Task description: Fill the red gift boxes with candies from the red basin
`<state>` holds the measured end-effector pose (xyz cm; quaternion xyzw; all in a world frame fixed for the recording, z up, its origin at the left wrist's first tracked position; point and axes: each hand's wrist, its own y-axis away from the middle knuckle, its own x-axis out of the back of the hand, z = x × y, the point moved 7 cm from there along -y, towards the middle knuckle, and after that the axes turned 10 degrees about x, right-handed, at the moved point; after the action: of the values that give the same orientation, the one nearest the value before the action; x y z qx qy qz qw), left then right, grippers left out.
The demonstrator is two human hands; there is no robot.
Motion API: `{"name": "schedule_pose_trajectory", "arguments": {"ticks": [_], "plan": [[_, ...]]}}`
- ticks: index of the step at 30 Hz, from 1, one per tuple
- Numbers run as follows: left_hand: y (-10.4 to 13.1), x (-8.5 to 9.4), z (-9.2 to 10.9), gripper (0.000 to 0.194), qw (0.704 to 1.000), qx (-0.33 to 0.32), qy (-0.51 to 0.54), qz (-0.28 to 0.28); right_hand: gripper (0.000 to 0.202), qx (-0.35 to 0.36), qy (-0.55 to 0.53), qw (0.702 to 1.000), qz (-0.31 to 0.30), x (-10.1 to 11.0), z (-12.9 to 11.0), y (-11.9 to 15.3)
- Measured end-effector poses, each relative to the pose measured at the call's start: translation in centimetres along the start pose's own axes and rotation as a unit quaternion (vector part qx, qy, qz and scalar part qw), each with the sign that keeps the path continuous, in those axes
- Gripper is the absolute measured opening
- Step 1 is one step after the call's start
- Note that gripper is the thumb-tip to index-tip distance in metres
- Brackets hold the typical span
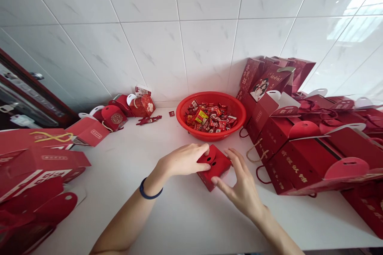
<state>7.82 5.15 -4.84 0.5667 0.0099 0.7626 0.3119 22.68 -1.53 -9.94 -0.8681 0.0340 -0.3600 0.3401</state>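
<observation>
A small red box [220,162] with two dark holes near its top flaps stands on the white table, in front of the basket. My left hand [191,159], with a dark blue band on its wrist, pinches the box's top flap from the left. At the box's right side is my right hand [239,181], thumb and fingers spread, the thumb at the near side and the fingertips by the far right corner. Behind the box sits a red plastic basket [182,121] holding many small wrapped sweets [214,117].
Red gift boxes with rope handles [295,167] crowd the right side, with taller bags [273,81] behind. Several red boxes [92,131] and folded cartons lie at the left on the white table [143,143]. A tiny red packet [171,114] lies left of the basket.
</observation>
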Motion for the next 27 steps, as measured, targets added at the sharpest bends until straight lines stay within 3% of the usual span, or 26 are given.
{"name": "schedule_pose_trajectory", "arguments": {"ticks": [3, 6, 10, 15, 18, 22, 24, 27], "plan": [[0.2, -0.2, 0.8, 0.013, 1.000, -0.029, -0.007, -0.006, 0.085, 0.007, 0.047, 0.998, -0.043, -1.2, -1.0, 1.1], [0.6, -0.5, 1.9, 0.006, 0.998, -0.061, -0.015, -0.005, 0.084, -0.010, 0.053, 0.997, -0.051, -1.5, -1.3, 1.8], [1.5, -1.3, 3.7, 0.013, 0.994, -0.100, -0.015, -0.044, 0.073, -0.019, 0.030, 0.999, -0.036, 0.7, -2.0, 3.1], [3.5, -1.9, 5.9, 0.036, 0.972, -0.202, 0.025, -0.116, 0.062, -0.012, 0.049, 0.998, -0.041, 7.2, -2.9, 7.6], [3.8, -1.8, 5.6, 0.040, 0.974, -0.198, 0.017, -0.113, 0.055, -0.054, 0.120, 0.991, -0.025, 12.8, -1.6, 11.3], [3.2, -1.8, 4.4, 0.043, 0.983, -0.162, -0.015, -0.089, 0.052, -0.130, 0.308, 0.936, 0.112, 20.9, 0.5, 15.4], [2.9, -1.8, 4.1, 0.044, 0.984, -0.155, -0.024, -0.083, 0.053, -0.172, 0.369, 0.900, 0.159, 23.0, 1.4, 16.5], [2.7, -1.9, 3.9, 0.045, 0.984, -0.151, -0.030, -0.085, 0.055, -0.211, 0.402, 0.870, 0.193, 23.5, 3.1, 16.9]]}}
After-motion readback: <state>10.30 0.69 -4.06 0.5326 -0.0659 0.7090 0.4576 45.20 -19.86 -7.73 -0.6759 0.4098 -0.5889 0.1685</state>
